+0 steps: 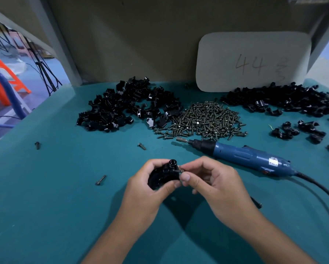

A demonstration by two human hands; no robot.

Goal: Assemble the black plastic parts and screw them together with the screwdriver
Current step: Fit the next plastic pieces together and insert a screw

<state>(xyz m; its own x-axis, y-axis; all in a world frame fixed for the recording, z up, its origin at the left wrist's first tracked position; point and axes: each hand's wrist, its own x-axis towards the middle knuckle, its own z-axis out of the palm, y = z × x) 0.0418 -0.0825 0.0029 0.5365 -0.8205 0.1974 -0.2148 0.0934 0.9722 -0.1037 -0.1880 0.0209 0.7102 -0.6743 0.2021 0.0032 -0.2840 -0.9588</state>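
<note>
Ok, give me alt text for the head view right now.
Left hand grips black plastic parts while right hand pinches a screw into their side. A blue electric screwdriver lies behind on the green table.

Over the teal worktop, the left hand grips a black plastic part while the right hand pinches a screw at its side. The blue screwdriver lies just beyond, below the heap of screws and two black heaps of parts.
</note>
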